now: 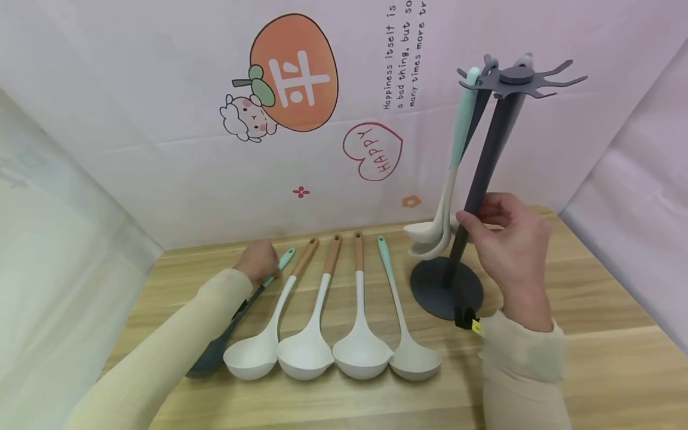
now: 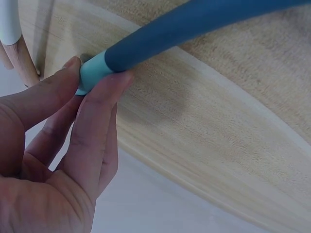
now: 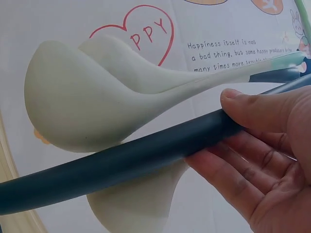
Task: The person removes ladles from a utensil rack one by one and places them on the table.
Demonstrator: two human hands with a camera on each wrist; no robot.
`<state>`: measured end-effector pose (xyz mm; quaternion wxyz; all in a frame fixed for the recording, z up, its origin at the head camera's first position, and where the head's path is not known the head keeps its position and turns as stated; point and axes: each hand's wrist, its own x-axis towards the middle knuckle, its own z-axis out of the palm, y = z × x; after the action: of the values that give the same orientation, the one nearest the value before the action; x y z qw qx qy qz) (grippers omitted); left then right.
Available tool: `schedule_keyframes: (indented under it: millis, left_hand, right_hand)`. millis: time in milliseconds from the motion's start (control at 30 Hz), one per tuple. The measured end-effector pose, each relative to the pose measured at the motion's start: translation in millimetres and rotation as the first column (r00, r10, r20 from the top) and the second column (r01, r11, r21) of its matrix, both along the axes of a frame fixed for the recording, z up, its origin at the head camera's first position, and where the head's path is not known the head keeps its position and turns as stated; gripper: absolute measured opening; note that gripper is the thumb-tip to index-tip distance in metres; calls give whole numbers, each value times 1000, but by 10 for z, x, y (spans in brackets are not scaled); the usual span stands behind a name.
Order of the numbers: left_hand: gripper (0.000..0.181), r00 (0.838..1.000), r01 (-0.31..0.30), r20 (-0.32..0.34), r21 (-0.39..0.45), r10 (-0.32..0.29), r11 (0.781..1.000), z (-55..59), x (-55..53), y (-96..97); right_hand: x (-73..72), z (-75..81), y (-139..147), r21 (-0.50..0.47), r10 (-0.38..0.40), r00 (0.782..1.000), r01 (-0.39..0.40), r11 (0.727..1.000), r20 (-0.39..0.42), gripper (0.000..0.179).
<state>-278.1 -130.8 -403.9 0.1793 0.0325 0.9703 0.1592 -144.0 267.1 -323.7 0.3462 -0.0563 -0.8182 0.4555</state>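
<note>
My left hand (image 1: 258, 261) pinches the mint-green handle of a dark blue ladle (image 2: 160, 36) between thumb and fingers. That ladle's bowl (image 1: 209, 358) rests at the left end of a row, partly behind my sleeve. My right hand (image 1: 513, 257) holds the dark post (image 3: 121, 158) of a utensil rack, thumb on one side and fingers on the other. The rack's round base (image 1: 430, 289) stands on the table. From its hooked top (image 1: 517, 76) hang pale ladles (image 3: 73, 102), one with a mint-green handle (image 1: 465, 119); another bowl shows behind the post.
Beside the dark ladle lie three white ladles with brown handles (image 1: 306, 257) and one white ladle with a mint-green handle (image 1: 415, 360), bowls toward me. A printed white cloth (image 1: 188, 179) stands behind the wooden table (image 1: 586, 352). A black strap end (image 1: 465, 318) hangs by my right wrist.
</note>
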Motion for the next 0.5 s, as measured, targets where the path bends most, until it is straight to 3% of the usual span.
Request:
schedule_keyframes:
  millis: [500]
  left_hand:
    - [9, 1000, -19, -6, 12, 19, 1000, 9, 32, 13]
  right_hand:
    - [-17, -47, 83, 34, -16, 999, 15, 999, 40, 25]
